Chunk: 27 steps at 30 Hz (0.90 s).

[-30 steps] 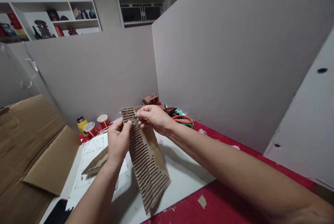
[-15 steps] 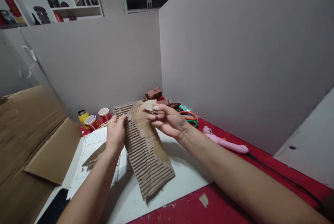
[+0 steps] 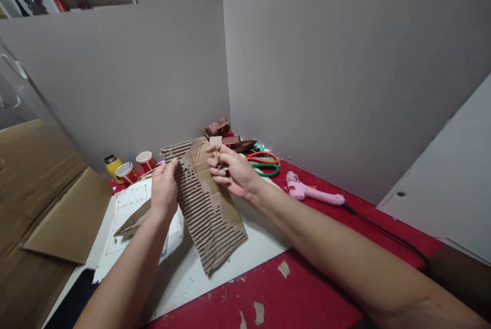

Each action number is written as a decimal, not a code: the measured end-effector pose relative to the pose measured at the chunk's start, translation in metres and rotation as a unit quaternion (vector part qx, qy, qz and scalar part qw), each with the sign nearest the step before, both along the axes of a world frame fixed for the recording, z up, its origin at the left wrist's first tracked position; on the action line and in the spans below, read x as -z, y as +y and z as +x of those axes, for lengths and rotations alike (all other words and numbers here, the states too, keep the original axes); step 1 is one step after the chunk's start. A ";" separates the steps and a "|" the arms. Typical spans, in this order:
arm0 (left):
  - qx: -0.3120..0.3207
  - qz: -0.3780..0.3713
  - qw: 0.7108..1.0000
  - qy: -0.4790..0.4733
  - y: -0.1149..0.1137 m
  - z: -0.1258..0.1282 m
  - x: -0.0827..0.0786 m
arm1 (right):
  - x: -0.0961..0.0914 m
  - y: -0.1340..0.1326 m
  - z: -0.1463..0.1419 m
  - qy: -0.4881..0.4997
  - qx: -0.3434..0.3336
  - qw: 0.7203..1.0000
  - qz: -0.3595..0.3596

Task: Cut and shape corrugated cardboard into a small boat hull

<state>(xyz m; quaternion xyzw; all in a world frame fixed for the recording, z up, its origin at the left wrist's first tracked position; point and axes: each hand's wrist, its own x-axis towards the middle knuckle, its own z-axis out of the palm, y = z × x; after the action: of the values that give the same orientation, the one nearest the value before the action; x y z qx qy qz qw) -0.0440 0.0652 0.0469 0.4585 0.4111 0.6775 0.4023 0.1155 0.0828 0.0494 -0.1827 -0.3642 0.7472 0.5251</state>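
Observation:
A strip of corrugated cardboard (image 3: 210, 221) stands tilted above the white board, its ridges bare on the left and lower parts and smooth brown paper left on the right. My left hand (image 3: 164, 184) is closed on its left edge, thumb on the front. In front of the upper right part, my right hand (image 3: 232, 170) is closed on a small torn scrap of paper (image 3: 216, 141) that sticks up above the fingers. Whether the scrap is still joined to the strip I cannot tell. A folded cardboard piece (image 3: 134, 219) lies behind my left forearm.
Large cardboard sheets (image 3: 34, 191) fill the left. A drawing (image 3: 132, 196), two paper cups (image 3: 144, 161) and a yellow bottle (image 3: 112, 167) stand beyond. A pink glue gun (image 3: 312, 192) with a black cord and scissors (image 3: 264, 162) lie right. Paper scraps (image 3: 259, 312) dot the red table.
The view has shifted down and to the right, so more red table shows. My right hand has turned a little, with the scrap now upright; my left hand keeps its hold.

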 end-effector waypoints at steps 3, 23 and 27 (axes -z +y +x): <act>-0.013 0.009 1.000 0.025 0.001 -0.001 0.004 | -0.001 -0.002 -0.001 -0.015 -0.009 1.000 -0.017; -0.122 0.187 0.939 0.261 -0.024 0.013 0.003 | -0.032 -0.014 -0.007 -0.398 0.077 0.875 0.265; -0.135 0.215 0.915 0.314 -0.030 0.012 -0.001 | -0.043 -0.016 -0.003 -0.426 0.038 0.866 0.259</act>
<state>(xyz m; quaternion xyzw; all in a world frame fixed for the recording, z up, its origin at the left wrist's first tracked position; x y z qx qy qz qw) -0.0321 0.0354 0.0480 0.6632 0.4189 0.6182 0.0494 0.1122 0.0663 0.0928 -0.3540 -0.7256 0.4551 0.3756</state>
